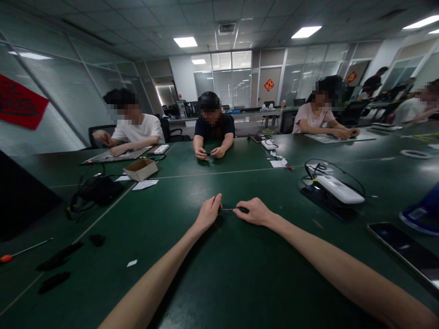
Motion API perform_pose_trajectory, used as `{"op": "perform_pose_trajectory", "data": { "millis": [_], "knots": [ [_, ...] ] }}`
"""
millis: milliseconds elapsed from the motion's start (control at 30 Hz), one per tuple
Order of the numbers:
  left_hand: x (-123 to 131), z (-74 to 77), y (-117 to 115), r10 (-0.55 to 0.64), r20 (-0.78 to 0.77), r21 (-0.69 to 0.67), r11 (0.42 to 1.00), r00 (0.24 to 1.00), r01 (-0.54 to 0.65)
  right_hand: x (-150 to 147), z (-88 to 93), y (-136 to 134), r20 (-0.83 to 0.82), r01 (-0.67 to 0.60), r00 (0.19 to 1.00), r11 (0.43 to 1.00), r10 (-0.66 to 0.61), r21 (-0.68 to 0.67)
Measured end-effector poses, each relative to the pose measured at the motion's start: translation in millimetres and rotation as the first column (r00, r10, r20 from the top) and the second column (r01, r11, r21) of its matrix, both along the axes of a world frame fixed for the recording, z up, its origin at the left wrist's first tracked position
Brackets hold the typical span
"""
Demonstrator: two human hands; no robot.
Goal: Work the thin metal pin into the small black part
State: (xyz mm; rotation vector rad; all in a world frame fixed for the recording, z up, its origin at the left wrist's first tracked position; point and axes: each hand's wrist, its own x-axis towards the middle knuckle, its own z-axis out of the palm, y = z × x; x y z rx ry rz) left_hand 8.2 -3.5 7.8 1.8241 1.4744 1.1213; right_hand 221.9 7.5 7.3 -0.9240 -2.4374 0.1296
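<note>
Over the green table [192, 246], my hands face each other with a narrow gap between them. My left hand [208, 213] is closed in a pinch; the thing in its fingers is mostly hidden. In my right hand [256, 211], thumb and fingers are closed around a small black piece [243, 209]. A thin, pale rod [227, 209] spans the gap, running from the right fingertips to the left fingers. Whether the rod is fixed to the black piece, I cannot tell.
At left are an orange-handled screwdriver [25, 249], black scraps [55, 282] and an open cardboard box [141, 169]. Rightward lie a white device [339, 189] with cables, a phone [404, 251] and a blue object [423, 212]. Co-workers sit across, including a person in dark clothes [213, 128].
</note>
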Motion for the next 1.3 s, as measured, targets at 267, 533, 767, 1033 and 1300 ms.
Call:
{"op": "perform_pose_trajectory", "data": {
  "millis": [267,533,767,1033,1300],
  "knots": [
    [-0.3,-2.6,1.0,0.000,-0.011,0.037,0.999,1.000,0.000,-0.5,1.5,-0.9,0.018,0.005,1.000,1.000,-0.005,-0.019],
    [-0.5,-3.3,1.7,0.034,-0.019,0.052,0.998,0.999,-0.033,-1.5,4.0,-2.6,0.018,0.030,0.999,0.999,-0.029,-0.036],
    [0.5,-6.5,7.1,0.088,-0.072,0.045,0.995,0.993,-0.085,-2.3,1.2,-0.6,-0.025,0.060,0.998,0.997,-0.061,-0.047],
    [1.0,-2.1,5.4,0.078,-0.097,0.027,0.997,0.992,-0.076,-1.7,0.2,0.1,-0.071,0.029,0.997,0.992,-0.038,-0.123],
    [-1.4,-3.4,-0.9,0.023,0.017,-0.021,1.000,1.000,-0.023,11.8,3.4,20.1,-0.297,0.254,0.901,0.939,-0.317,-0.233]
  ]
}}
